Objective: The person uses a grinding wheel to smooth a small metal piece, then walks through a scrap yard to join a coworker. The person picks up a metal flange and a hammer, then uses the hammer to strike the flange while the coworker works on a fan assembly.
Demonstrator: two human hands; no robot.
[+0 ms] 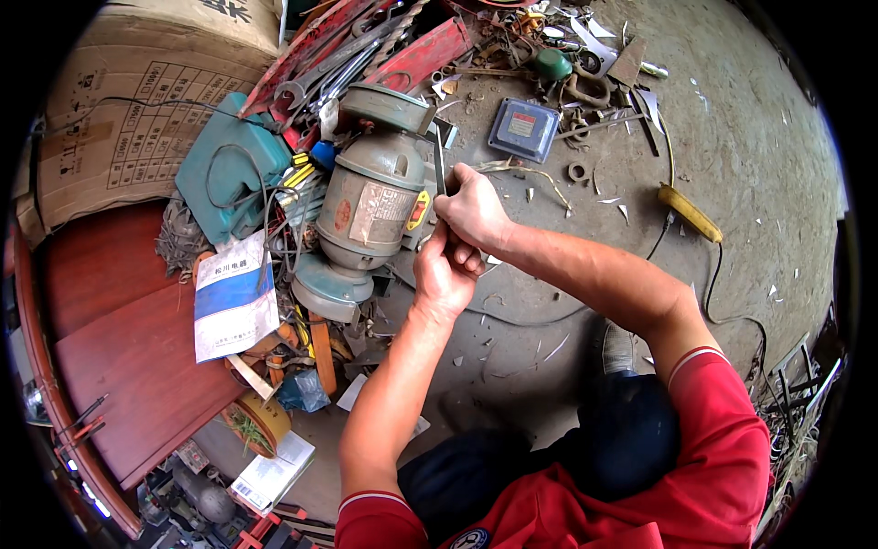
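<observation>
A bench grinder (368,212) with a grey-green body and an orange-red switch stands just left of my hands. My right hand (474,210) is closed around a thin, dark metal strip (439,160), which points away from me beside the grinder's far wheel housing (389,108). Just below and nearer me, my left hand (446,274) has its palm turned up and its fingers curled in. Whatever those fingers grip, perhaps the strip's lower end, is hidden.
A red toolbox (425,57) of wrenches and a teal plastic case (229,169) lie beyond the grinder. Ahead sits a square grey box (524,128) near scrap metal. A yellow power strip (690,212) trails cable at right. Left are a booklet (236,297) and a cardboard box (155,101).
</observation>
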